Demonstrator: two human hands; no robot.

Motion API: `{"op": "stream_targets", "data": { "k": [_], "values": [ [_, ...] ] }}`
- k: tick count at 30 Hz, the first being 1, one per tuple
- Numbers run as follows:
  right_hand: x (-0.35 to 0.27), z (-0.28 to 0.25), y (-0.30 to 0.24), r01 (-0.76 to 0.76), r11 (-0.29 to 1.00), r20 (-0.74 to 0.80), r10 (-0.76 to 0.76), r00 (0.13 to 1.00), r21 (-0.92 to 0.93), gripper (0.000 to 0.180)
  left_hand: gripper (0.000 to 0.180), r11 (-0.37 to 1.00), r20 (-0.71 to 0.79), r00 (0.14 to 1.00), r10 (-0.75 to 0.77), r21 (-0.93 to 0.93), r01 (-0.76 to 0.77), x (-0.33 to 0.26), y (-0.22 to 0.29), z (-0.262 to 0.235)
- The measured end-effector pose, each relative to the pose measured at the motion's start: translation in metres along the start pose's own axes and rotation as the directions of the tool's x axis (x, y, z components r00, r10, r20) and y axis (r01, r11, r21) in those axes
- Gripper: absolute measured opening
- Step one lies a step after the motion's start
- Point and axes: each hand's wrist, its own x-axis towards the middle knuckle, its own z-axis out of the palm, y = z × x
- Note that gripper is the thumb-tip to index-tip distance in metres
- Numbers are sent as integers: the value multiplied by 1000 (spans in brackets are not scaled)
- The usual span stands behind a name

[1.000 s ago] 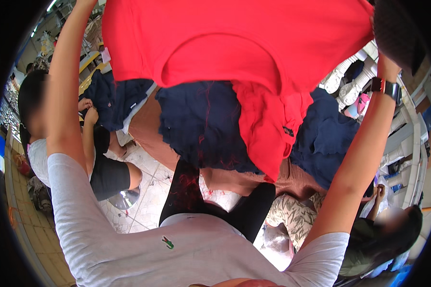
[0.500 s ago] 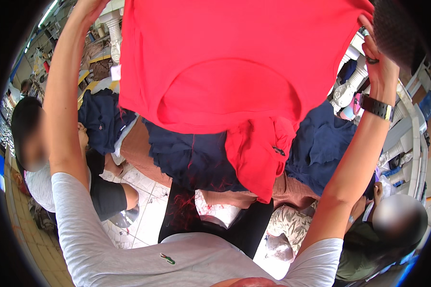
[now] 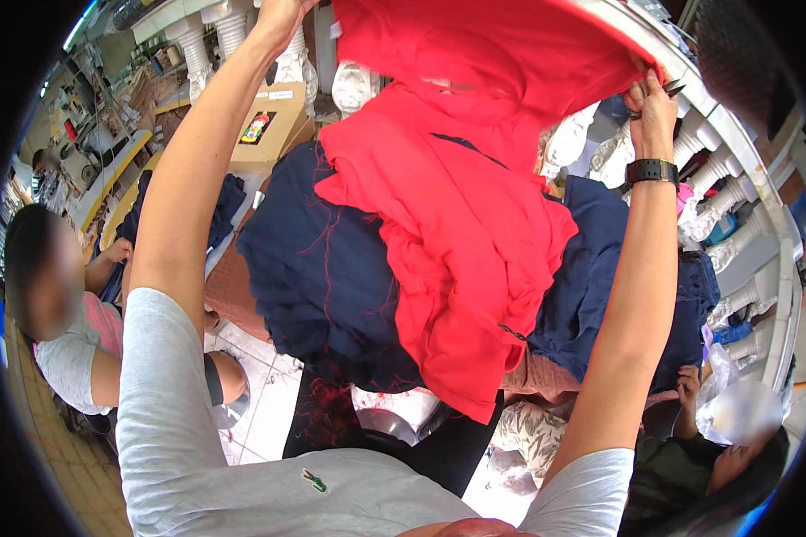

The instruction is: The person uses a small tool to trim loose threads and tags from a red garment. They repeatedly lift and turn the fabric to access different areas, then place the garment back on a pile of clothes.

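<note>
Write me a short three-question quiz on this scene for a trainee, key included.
1. True or false: the watch is on the person's left wrist.
2. What colour is the heap that the lower red cloth lies across?
A) white
B) navy
C) green
3. What does the right hand grip at the picture's upper right?

Key:
1. False: it is on the right.
2. B.
3. The edge of the raised red garment.

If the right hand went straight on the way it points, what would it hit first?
Past the edge of the red garment it holds, the right hand would probably meet the pale balustrade ledge first, though depth is unclear in this fisheye view.
</note>
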Motion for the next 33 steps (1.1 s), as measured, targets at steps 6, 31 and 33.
{"op": "stream_targets", "data": {
  "k": [6,31,33],
  "values": [
    [-57,-50,73,-356,824,-90,354,931,-440,39,37,654,55,885,-463,695,299,-96,-43,-15],
    [-404,65,-56,38,462,12,-59,998,-886,29,17,930,77,937,341,115,-348,-244,98,99],
    [-406,57,-62,66,505,3,-124,992,-861,22,18,885,-2,894,448,147,-443,-260,143,86]
  ]
}}
